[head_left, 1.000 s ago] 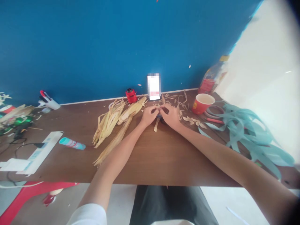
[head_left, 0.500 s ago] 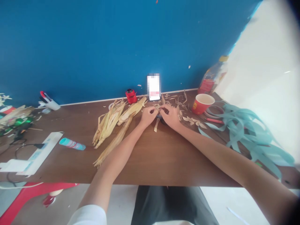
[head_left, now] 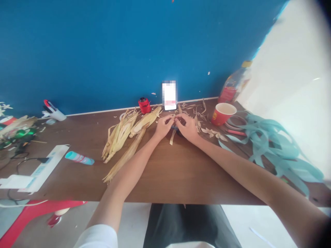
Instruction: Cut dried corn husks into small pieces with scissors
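My left hand (head_left: 163, 126) and my right hand (head_left: 187, 127) meet over the back middle of the brown table, fingertips pinched close together. Whatever small piece lies between the fingers is too small to name. A pale husk strip (head_left: 172, 137) lies on the table just below the fingertips, and a dark object is partly hidden beneath my right hand. Left of my left hand are bundles of dried corn husk (head_left: 120, 135). Small petal-like husk pieces (head_left: 214, 132) lie to the right of my right hand.
A lit phone (head_left: 169, 95) leans on the blue wall. Near it is a red object (head_left: 144, 105). On the right are a paper cup (head_left: 223, 114), a bottle (head_left: 234, 82) and teal ribbon (head_left: 271, 141). A glue stick (head_left: 79, 158) and power strip (head_left: 46, 169) lie left.
The fingertips of both hands have come slightly closer together. The other objects have stayed in place.
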The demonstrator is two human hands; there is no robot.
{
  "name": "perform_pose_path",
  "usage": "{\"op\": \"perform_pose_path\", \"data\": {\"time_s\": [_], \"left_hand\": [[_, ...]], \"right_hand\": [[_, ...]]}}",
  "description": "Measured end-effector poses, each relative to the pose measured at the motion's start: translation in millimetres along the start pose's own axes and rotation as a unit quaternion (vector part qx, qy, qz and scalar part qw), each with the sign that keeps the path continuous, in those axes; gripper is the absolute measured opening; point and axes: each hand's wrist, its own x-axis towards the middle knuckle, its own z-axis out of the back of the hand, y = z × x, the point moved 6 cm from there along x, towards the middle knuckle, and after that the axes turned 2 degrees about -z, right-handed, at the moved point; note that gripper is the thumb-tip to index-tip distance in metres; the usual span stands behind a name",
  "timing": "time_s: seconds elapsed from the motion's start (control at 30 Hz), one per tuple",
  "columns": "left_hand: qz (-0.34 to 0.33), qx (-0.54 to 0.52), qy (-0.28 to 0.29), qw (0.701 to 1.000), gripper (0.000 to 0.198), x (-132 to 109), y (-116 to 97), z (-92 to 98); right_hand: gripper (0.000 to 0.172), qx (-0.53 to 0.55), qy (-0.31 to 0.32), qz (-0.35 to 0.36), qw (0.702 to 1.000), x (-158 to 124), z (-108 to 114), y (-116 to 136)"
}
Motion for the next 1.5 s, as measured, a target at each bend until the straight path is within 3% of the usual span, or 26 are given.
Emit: {"op": "perform_pose_path", "data": {"time_s": [0.43, 1.2, 1.5], "left_hand": [[0.017, -0.017, 0.010, 1.000, 0.018, 1, 1, -1.4], [0.054, 0.018, 0.010, 0.998, 0.016, -1, 2, 1.3], [0.100, -0.090, -0.003, 0.991, 0.015, 3, 17, 1.9]], "right_hand": [[0.026, -0.008, 0.007, 0.042, 0.999, -2, 0, 8], [0.022, -0.003, 0.004, 0.021, 1.000, -1, -3, 1], [0.024, -0.003, 0.015, 0.021, 1.000, 0, -3, 4]]}}
